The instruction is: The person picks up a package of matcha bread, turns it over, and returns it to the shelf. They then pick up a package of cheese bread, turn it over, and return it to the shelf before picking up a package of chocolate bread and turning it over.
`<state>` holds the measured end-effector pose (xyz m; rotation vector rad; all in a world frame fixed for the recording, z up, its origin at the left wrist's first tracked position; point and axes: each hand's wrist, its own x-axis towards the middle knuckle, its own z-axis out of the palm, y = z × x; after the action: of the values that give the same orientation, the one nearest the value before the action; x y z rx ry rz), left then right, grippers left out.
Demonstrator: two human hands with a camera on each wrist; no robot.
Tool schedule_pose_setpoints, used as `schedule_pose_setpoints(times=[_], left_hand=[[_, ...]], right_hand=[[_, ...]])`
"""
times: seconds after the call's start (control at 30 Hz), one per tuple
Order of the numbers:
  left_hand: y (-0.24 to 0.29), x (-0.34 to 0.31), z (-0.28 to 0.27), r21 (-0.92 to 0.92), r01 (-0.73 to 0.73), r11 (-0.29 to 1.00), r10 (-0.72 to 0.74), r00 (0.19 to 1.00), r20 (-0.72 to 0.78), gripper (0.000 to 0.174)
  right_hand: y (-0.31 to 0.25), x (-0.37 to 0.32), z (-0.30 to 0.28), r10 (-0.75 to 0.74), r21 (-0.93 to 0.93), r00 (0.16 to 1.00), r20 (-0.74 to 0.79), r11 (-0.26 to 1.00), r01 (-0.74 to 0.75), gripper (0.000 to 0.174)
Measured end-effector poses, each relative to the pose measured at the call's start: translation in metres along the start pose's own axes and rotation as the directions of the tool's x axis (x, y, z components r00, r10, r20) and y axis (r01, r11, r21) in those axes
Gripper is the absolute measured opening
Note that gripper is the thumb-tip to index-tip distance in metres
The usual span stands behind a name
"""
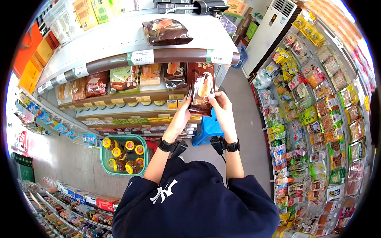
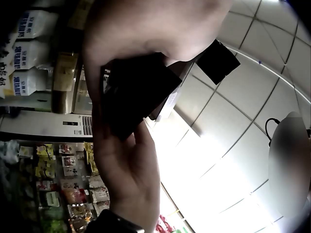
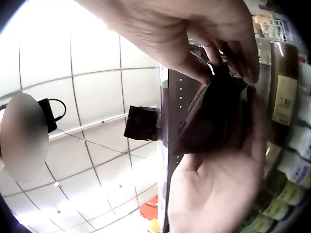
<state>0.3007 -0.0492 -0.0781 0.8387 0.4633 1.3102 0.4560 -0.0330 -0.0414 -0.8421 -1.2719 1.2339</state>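
Both hands hold a brown bread packet (image 1: pixel 202 88) upright in front of the shelf edge. My left hand (image 1: pixel 182 116) grips its lower left side, and my right hand (image 1: pixel 223 110) its lower right side, thumb on the front. The printed front shows a long bread roll. In the left wrist view the packet (image 2: pixel 138 94) is a dark shape between the two hands. From the right wrist the packet (image 3: pixel 214 116) is also dark, with fingers bent around its edges. A similar brown packet (image 1: pixel 166 32) lies alone on the white top shelf (image 1: pixel 107 37).
Below the top shelf, a lower shelf carries a row of packaged breads (image 1: pixel 125 79). A blue stool (image 1: pixel 208 129) stands beneath the hands. At the left, a green basket (image 1: pixel 104 158) with several yellow-lidded jars sits on the floor. Hanging snack bags (image 1: pixel 317 119) line the right side.
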Motion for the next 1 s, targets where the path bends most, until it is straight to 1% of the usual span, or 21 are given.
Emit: schedule_pose_setpoints(times=[0.03,0.1,0.17,0.2,0.23,0.3,0.33,0.37,0.43,0.5,0.57,0.6,0.63,0.7,0.73,0.77,0.83,0.87,0.93,0.97,1.0], left_hand=[[0.007,0.007,0.005,0.019,-0.006,1.0,0.006,1.0,0.0,0.048],[0.016,0.018,0.011,0.145,-0.019,0.989,0.033,0.995,-0.095,0.054],[0.027,0.019,0.005,0.435,0.077,0.897,0.012,0.98,-0.198,0.054],[0.041,0.017,0.004,0.568,0.023,0.823,0.089,0.981,-0.169,0.054],[0.055,0.018,0.001,0.687,-0.032,0.726,0.162,0.979,-0.126,0.054],[0.074,0.024,-0.012,0.781,-0.185,0.597,0.381,0.921,-0.074,0.051],[0.079,0.03,-0.017,0.802,-0.19,0.566,0.415,0.907,-0.078,0.046],[0.079,0.038,-0.03,0.804,-0.185,0.564,0.415,0.906,-0.082,0.046],[0.072,0.057,-0.051,0.956,-0.221,0.193,0.536,0.84,0.086,0.048],[0.067,0.069,-0.047,0.939,-0.264,0.219,0.549,0.829,0.105,0.049],[0.06,0.073,-0.038,0.978,-0.194,0.072,0.599,0.793,0.113,0.053],[0.056,0.078,-0.039,0.99,-0.134,0.044,0.6,0.796,0.081,0.057],[0.051,0.078,-0.04,0.99,-0.132,0.045,0.598,0.797,0.079,0.057],[0.044,0.082,-0.04,0.999,-0.043,-0.008,0.646,0.763,0.038,0.059],[0.043,0.082,-0.039,0.997,-0.05,0.05,0.647,0.763,0.006,0.059],[0.042,0.082,-0.039,0.998,-0.051,0.044,0.644,0.765,0.011,0.059],[0.045,0.08,-0.035,1.0,-0.011,-0.012,0.651,0.759,0.016,0.056],[0.044,0.079,-0.033,1.0,-0.014,0.0,0.661,0.75,0.01,0.055],[0.045,0.08,-0.034,0.999,-0.017,-0.03,0.647,0.762,0.032,0.056],[0.045,0.08,-0.035,0.998,-0.026,-0.057,0.634,0.771,0.056,0.058],[0.044,0.08,-0.032,0.997,-0.035,-0.066,0.648,0.758,0.069,0.058]], right_hand=[[0.001,0.008,-0.001,-0.018,-0.005,1.0,-0.008,1.0,0.018,0.013],[0.001,0.022,-0.005,-0.001,-0.055,0.999,-0.046,0.998,-0.002,0.012],[0.007,0.037,-0.012,0.0,0.013,0.997,-0.072,1.0,0.001,0.013],[0.006,0.044,-0.015,0.091,0.065,0.992,-0.093,0.994,-0.085,0.012],[0.009,0.052,-0.019,0.087,0.064,0.991,-0.103,0.995,-0.08,0.012],[0.023,0.064,-0.023,0.087,-0.003,0.989,-0.12,0.996,-0.088,0.012],[0.033,0.067,-0.021,0.01,-0.024,0.989,-0.147,1.0,-0.014,0.011],[0.041,0.07,-0.019,0.014,-0.02,0.989,-0.144,1.0,-0.018,0.011],[0.049,0.072,-0.017,-0.136,-0.227,0.962,-0.235,0.971,0.082,0.011],[0.046,0.073,-0.012,-0.156,-0.256,0.949,-0.274,0.963,0.084,0.01],[0.032,0.07,-0.001,-0.273,-0.476,0.901,-0.338,0.875,0.087,0.01],[0.034,0.073,0.005,-0.447,-0.536,0.828,-0.338,0.815,0.221,0.007],[0.032,0.074,0.011,-0.442,-0.517,0.819,-0.365,0.828,0.217,0.007],[0.028,0.07,0.018,-0.42,-0.607,0.842,-0.338,0.781,0.146,0.009],[0.023,0.066,0.023,-0.385,-0.579,0.864,-0.325,0.803,0.14,0.012],[0.022,0.063,0.026,-0.42,-0.563,0.863,-0.282,0.801,0.206,0.02],[0.028,0.06,0.029,-0.468,-0.609,0.845,-0.259,0.758,0.233,0.031],[0.029,0.059,0.028,-0.466,-0.605,0.846,-0.26,0.761,0.234,0.031],[0.025,0.055,0.021,-0.422,-0.626,0.891,-0.167,0.744,0.235,0.039],[0.024,0.055,0.02,-0.417,-0.626,0.893,-0.167,0.745,0.23,0.039],[0.022,0.057,0.019,-0.354,-0.611,0.918,-0.177,0.771,0.179,0.039]])
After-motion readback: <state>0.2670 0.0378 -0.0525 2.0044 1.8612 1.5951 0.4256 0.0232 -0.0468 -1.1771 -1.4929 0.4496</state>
